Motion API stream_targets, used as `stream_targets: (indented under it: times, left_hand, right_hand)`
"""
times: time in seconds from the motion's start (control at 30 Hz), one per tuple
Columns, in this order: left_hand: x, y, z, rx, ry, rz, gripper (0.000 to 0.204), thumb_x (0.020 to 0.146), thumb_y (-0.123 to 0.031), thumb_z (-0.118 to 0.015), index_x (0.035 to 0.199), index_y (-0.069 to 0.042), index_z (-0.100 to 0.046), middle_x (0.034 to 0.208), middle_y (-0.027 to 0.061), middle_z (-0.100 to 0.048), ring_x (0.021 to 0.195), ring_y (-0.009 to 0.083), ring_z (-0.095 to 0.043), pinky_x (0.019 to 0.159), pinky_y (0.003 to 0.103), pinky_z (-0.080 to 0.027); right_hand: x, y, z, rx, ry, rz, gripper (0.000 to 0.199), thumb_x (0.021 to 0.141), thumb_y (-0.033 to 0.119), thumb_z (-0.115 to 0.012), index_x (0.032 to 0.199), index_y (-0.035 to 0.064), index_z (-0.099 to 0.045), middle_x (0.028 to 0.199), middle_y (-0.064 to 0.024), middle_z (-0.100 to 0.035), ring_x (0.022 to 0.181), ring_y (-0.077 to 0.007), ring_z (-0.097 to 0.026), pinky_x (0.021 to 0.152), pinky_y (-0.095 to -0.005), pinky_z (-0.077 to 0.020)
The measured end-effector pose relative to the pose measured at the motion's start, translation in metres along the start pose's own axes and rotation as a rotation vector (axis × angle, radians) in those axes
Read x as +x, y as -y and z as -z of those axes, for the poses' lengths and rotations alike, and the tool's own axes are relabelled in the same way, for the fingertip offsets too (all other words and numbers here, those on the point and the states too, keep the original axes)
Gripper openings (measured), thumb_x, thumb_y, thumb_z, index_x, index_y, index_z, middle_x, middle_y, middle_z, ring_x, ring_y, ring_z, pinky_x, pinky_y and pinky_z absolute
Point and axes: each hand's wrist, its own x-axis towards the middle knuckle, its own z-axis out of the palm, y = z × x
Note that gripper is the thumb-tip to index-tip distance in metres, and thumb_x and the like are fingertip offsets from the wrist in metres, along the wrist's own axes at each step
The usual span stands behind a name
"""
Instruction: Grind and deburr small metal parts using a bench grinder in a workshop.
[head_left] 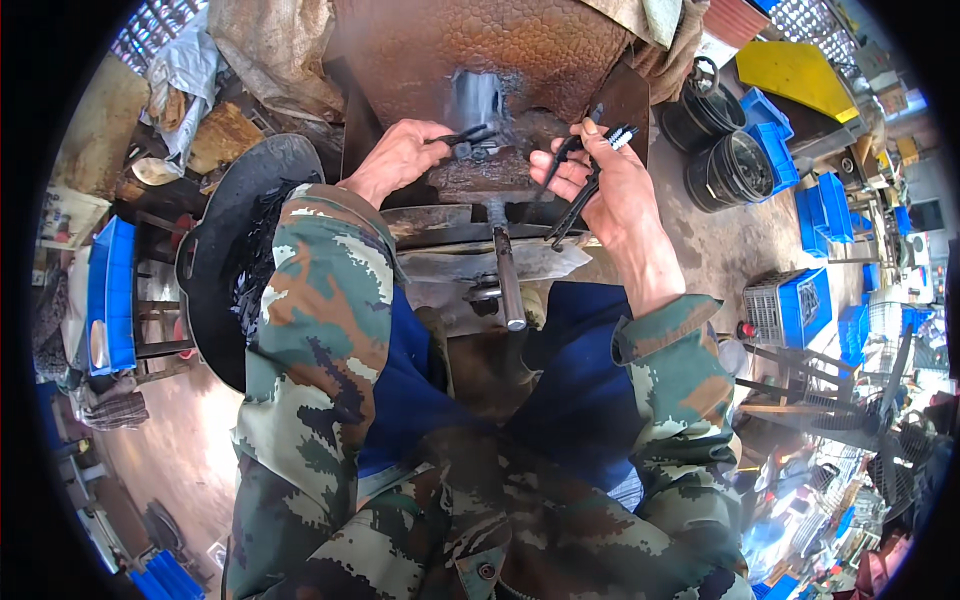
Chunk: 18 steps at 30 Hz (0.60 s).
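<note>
Head view, looking down at a seated person in camouflage sleeves and blue trousers. The left hand (398, 158) pinches one small black bent metal piece (462, 138) between thumb and fingertips, its grip closed on the piece, which it holds against the dark worn working face of the rusty brown metal machine (480, 60). The right hand (610, 180), just beside it, has its grip clamped on a bundle of thin black metal rods (578, 185), which fan out above and below the palm. A grey steel shaft (508, 285) projects toward the person between the knees. A black pan of dark metal pieces (225, 250) stands at the left; blue plastic crates (800, 190) lie at the right.
</note>
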Motion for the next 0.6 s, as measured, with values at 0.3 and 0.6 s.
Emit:
stream_targets:
  times: [0.3,0.6]
  left_hand:
    - [-0.001,-0.025,-0.005,0.430,-0.101,-0.271,0.027,0.089,-0.014,-0.059,0.111,-0.003,-0.069,0.104,0.0189,-0.069,0.098,0.0363,-0.065,0.087,0.042,-0.049]
    - [0.002,-0.013,0.010,0.289,-0.221,0.078,0.040,0.092,-0.030,-0.058,0.124,-0.008,-0.065,0.123,0.0203,-0.064,0.116,0.0376,-0.059,0.099,0.043,-0.046]
  right_hand:
    - [0.003,-0.007,0.007,-0.058,0.131,-0.017,0.018,0.098,0.022,-0.063,0.102,0.0049,-0.059,0.082,-0.0044,-0.057,0.056,-0.0122,-0.052,0.057,-0.0320,-0.0531]
    - [-0.040,-0.023,0.018,-0.971,0.310,0.285,0.015,0.088,0.006,-0.067,0.102,0.0028,-0.069,0.088,-0.0094,-0.072,0.084,-0.0174,-0.069,0.082,-0.0310,-0.0540]
